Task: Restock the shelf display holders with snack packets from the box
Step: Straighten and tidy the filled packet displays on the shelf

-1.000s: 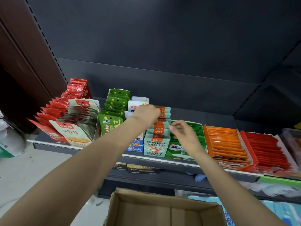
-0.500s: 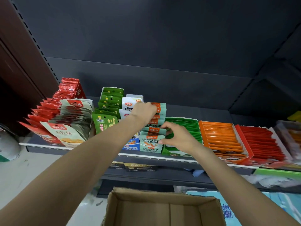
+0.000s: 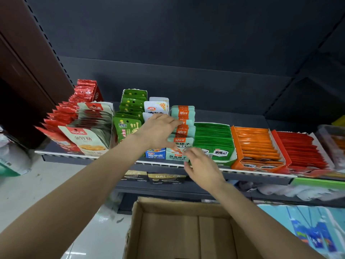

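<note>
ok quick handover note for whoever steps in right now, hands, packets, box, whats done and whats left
Left hand: fingers on the row of mint-and-orange packets on the shelf, no clear grip.
Right hand: open, at the front of that row, holding nothing.
Cardboard box: below the shelf, the part in view shows no packets.
Done: the green tray, orange tray and red tray look full.
Left: square up the mint row, then check the box's hidden near end.

Both bare arms reach forward; the left hand [image 3: 158, 132] is higher with fingers extended; the right hand [image 3: 202, 166] is lower with loosely spread fingers.
</note>
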Tool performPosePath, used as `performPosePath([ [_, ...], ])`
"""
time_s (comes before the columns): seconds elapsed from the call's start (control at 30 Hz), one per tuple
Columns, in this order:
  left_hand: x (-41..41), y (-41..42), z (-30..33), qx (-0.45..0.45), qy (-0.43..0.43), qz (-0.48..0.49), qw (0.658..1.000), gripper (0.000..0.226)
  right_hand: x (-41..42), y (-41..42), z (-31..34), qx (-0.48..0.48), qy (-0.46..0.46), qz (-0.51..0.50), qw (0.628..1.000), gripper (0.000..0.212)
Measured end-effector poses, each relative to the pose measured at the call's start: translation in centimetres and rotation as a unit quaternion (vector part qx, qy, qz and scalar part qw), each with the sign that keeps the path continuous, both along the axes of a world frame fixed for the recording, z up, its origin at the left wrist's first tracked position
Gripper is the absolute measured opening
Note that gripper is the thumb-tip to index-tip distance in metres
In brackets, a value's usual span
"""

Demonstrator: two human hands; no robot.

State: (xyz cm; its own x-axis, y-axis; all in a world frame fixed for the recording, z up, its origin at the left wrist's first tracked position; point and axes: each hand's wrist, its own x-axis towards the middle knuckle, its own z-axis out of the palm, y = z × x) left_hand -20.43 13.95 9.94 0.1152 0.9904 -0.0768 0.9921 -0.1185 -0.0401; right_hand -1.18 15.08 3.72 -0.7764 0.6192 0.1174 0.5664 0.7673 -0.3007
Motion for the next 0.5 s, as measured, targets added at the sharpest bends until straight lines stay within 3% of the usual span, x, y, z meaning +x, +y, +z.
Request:
performPosePath([
  [0.1,0.5,0.4,0.1,0.015,0.03,0.005,0.999,0.073,-1.1,-0.1,-0.6,-0.027,-0.084,0.001,0.996,0.046],
  [0.3,1.0,0.9,0.1,0.01,0.028,0.024,0.999,0.053,-2.8,0.7,-0.3,0.026,-0.142,-0.015,0.989,0.033],
  [0.43,1.2,0.9,0.0,-0.001,0.026,0.037,0.999,0.054,-3.5,0.6,0.4,-0.003,-0.205,-0.024,0.978,0.028],
  [0.5,1.1,0.9,0.1,-0.001,0.025,0.039,0.999,0.057,-3.4,0.6,0.1,-0.013,-0.211,-0.019,0.977,0.041],
])
